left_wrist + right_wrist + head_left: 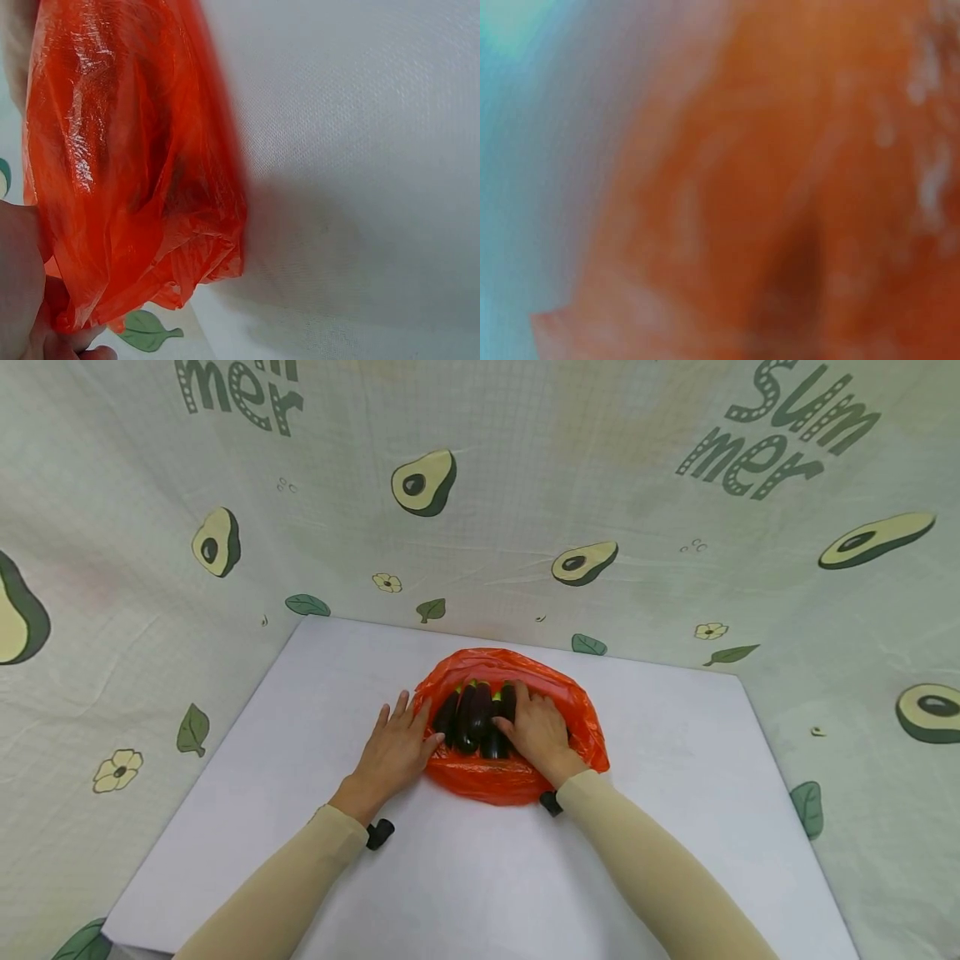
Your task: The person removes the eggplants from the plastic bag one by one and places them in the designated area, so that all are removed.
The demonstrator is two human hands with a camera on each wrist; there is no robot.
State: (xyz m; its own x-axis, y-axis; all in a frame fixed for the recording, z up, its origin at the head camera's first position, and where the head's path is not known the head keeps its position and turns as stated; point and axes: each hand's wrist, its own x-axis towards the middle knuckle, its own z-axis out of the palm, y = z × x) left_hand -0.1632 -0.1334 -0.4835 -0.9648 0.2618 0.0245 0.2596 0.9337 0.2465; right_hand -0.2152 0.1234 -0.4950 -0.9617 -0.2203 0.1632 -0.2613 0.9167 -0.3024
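Note:
A red plastic bag (480,785) lies with its mouth spread wide, and several dark purple eggplants (467,718) with green stem ends sit side by side in it. My left hand (397,747) rests at the bag's left rim, fingers straight and spread, the thumb over the edge. In the left wrist view the bag's crumpled side (142,150) runs past that hand (22,277). My right hand (538,731) reaches inside from the right, its thumb and index finger around an eggplant (507,700); its other fingertips are partly hidden. Blurred red plastic (765,150) fills most of the right wrist view.
The bag rests on a white table (637,843), around the middle of it. A pale cloth (495,527) with avocados, leaves and lettering hangs behind the table and along both sides. Small black wrist devices (380,833) sit under both cuffs.

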